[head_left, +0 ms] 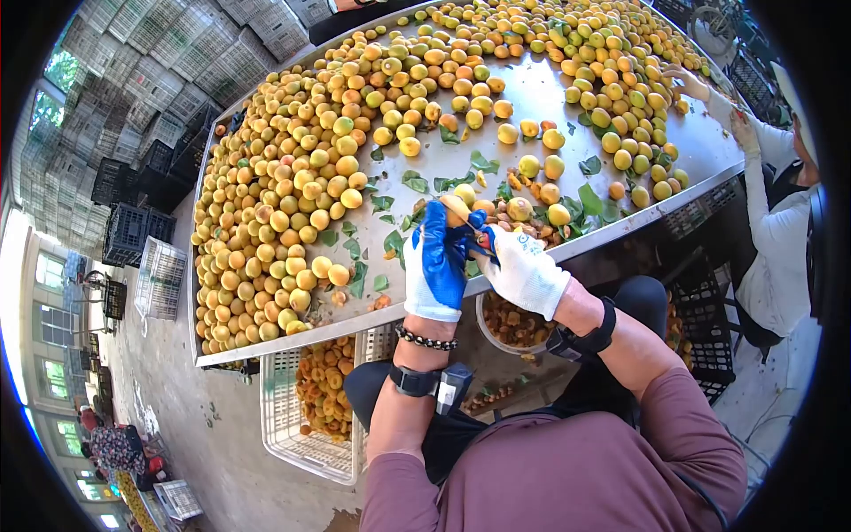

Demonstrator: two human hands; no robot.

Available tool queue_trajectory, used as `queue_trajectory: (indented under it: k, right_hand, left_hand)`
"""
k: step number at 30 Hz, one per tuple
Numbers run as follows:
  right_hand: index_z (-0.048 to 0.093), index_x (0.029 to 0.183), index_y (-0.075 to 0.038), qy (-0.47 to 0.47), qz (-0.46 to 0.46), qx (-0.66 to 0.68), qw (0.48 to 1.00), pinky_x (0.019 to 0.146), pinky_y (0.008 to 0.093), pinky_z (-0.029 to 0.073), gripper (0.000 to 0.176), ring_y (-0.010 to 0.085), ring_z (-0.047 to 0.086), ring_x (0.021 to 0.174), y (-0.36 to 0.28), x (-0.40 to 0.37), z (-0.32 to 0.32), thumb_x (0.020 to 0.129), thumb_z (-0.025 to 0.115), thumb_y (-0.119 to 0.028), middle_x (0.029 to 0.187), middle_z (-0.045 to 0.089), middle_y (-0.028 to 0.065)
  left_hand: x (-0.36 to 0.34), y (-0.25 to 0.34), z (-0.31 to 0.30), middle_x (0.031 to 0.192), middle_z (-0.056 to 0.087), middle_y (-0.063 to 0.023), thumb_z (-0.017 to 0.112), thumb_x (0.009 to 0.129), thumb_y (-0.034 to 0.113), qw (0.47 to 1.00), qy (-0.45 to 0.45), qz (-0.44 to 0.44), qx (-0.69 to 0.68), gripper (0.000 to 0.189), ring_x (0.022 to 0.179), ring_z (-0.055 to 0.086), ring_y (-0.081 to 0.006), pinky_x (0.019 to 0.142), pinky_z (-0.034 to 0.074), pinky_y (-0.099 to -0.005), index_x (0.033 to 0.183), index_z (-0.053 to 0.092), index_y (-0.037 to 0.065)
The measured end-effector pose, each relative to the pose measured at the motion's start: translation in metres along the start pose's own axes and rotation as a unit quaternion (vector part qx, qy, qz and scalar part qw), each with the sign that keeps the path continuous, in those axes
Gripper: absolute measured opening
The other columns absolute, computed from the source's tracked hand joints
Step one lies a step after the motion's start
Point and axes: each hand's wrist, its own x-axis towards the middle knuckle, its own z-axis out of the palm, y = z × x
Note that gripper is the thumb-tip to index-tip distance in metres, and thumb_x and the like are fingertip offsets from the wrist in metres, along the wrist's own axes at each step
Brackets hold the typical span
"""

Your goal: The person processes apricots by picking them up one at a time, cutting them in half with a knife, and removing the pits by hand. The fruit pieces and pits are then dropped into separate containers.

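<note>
My left hand [434,266], in a white glove with a blue coated palm, is closed round a yellow-orange apricot [455,209] above the table's near edge. Right beside it, my right hand [523,271] is closed in a similar glove, its fingertips close to the fruit. A small reddish bit shows at those fingers, but what they grip is mostly hidden. Behind both hands lie loose apricots [520,209], torn pieces and green leaves [590,200] on the metal table [425,168].
Heaps of apricots [266,239] cover the table's left and far sides. Below its edge stand a white bucket of pieces [517,344] and a white crate of opened apricots [310,452]. A co-worker [776,195] works at the right. Stacked crates [177,71] stand at the left.
</note>
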Motion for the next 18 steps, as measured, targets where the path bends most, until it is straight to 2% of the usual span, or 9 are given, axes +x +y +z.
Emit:
queue_trajectory:
  k: [1,4,8,10,14,16,17,18]
  right_hand:
    - [0.056,0.100,0.000,-0.010,0.014,0.013,1.000,0.066,0.0475,0.051,0.022,0.0417,0.066,0.077,0.003,-0.001,0.005,0.090,0.063,-0.019,0.079,0.065,0.0235]
    - [0.057,0.099,0.000,0.005,0.009,0.016,1.000,0.066,0.0472,0.051,0.021,0.0414,0.066,0.077,0.001,0.000,0.004,0.091,0.063,-0.019,0.080,0.066,0.0232]
    - [0.059,0.099,-0.001,0.004,0.014,0.013,1.000,0.065,0.0467,0.052,0.020,0.0411,0.067,0.077,-0.002,0.001,-0.003,0.091,0.063,-0.019,0.081,0.067,0.0230]
    - [0.060,0.098,0.000,-0.030,0.038,-0.003,0.999,0.066,0.0462,0.052,0.020,0.0405,0.067,0.078,-0.008,0.002,-0.008,0.092,0.062,-0.019,0.081,0.067,0.0227]
    - [0.059,0.099,0.000,-0.029,0.022,0.012,0.999,0.067,0.0458,0.052,0.020,0.0402,0.067,0.079,-0.002,0.003,-0.002,0.092,0.061,-0.019,0.081,0.067,0.0226]
    - [0.058,0.101,0.000,-0.024,0.037,0.011,0.999,0.068,0.0454,0.052,0.019,0.0403,0.067,0.081,-0.002,0.004,0.000,0.092,0.061,-0.017,0.083,0.067,0.0226]
    - [0.058,0.101,0.000,-0.023,0.037,0.011,0.999,0.068,0.0454,0.052,0.019,0.0403,0.067,0.081,-0.001,0.005,0.003,0.092,0.061,-0.017,0.083,0.067,0.0226]
    - [0.058,0.103,0.000,-0.006,0.024,0.031,0.999,0.069,0.0452,0.052,0.020,0.0402,0.067,0.082,0.001,0.005,0.006,0.092,0.061,-0.016,0.083,0.068,0.0224]
  left_hand:
    - [0.002,-0.002,0.000,0.105,0.069,-0.0171,0.049,0.102,0.043,0.998,0.002,-0.031,-0.046,0.051,0.090,0.069,-0.0229,0.083,0.056,-0.0335,0.122,0.055,-0.005]
    - [0.002,-0.002,0.008,0.105,0.069,-0.0175,0.047,0.102,0.043,0.998,0.032,-0.018,-0.053,0.052,0.089,0.069,-0.0230,0.080,0.057,-0.0332,0.122,0.055,-0.004]
    - [0.001,0.006,0.008,0.102,0.069,-0.0160,0.050,0.102,0.039,1.000,0.005,-0.007,-0.016,0.047,0.090,0.069,-0.0224,0.080,0.057,-0.0331,0.123,0.055,-0.003]
    - [0.002,0.005,0.007,0.099,0.068,-0.0128,0.055,0.100,0.037,0.998,0.042,0.035,0.010,0.043,0.091,0.068,-0.0206,0.079,0.057,-0.0321,0.121,0.057,-0.001]
    - [0.003,0.003,0.000,0.098,0.068,-0.0090,0.062,0.097,0.034,0.995,0.031,0.068,0.069,0.039,0.089,0.067,-0.0169,0.078,0.056,-0.0297,0.118,0.059,0.000]
    - [0.003,0.000,0.004,0.100,0.068,-0.0072,0.068,0.093,0.029,0.976,0.064,0.106,0.177,0.037,0.086,0.065,-0.0140,0.077,0.055,-0.0269,0.115,0.061,0.000]
    - [0.003,-0.003,0.003,0.099,0.068,-0.0066,0.075,0.089,0.020,0.975,0.058,0.130,0.170,0.036,0.084,0.064,-0.0124,0.076,0.054,-0.0256,0.113,0.062,-0.002]
    - [0.005,-0.006,0.002,0.099,0.068,-0.0066,0.075,0.089,0.020,0.975,0.057,0.130,0.171,0.036,0.084,0.064,-0.0124,0.076,0.054,-0.0256,0.113,0.062,-0.002]
